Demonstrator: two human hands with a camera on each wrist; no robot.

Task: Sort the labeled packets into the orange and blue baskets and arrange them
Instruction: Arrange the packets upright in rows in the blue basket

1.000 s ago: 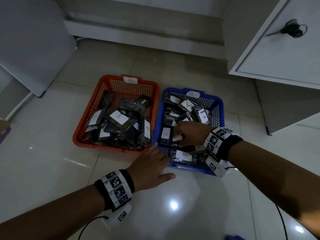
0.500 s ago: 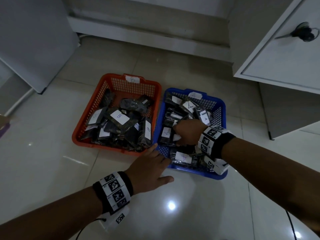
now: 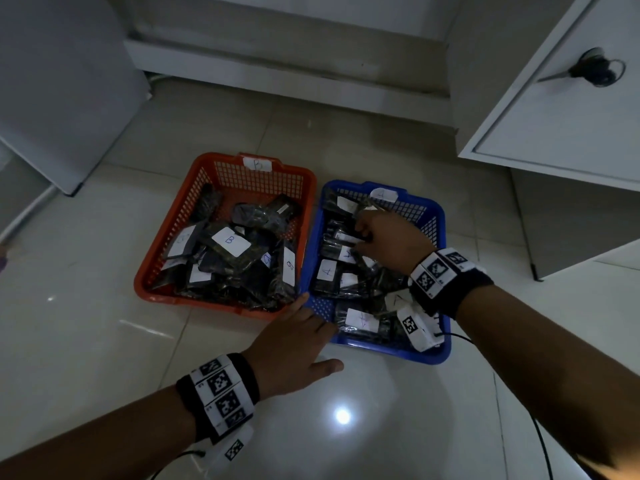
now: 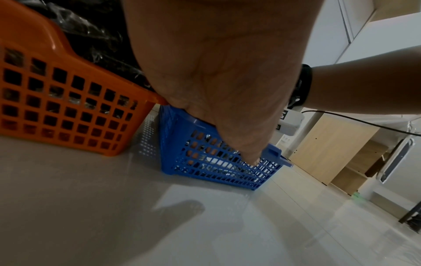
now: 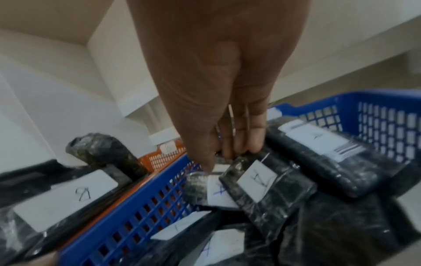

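An orange basket (image 3: 166,244) marked B holds several black packets, one with a B label (image 3: 231,241). Beside it on the right, a blue basket (image 3: 381,351) marked A holds black packets with A labels (image 3: 327,271). My right hand (image 3: 388,237) reaches into the blue basket's middle. In the right wrist view its fingers (image 5: 237,144) and thumb pinch the edge of a black A packet (image 5: 262,181). My left hand (image 3: 304,327) rests on the blue basket's front left corner (image 4: 182,144), index finger straight between the baskets and thumb out toward the front wall.
Both baskets stand on a glossy tiled floor (image 3: 104,323). At the right is a white cabinet (image 3: 571,133) with scissors (image 3: 592,69) lying on top. A white panel (image 3: 62,81) leans at the left and a low step (image 3: 277,74) runs along the back.
My right hand has moved from the near middle of the blue basket toward its far end. The left hand has stayed at the basket's front corner.
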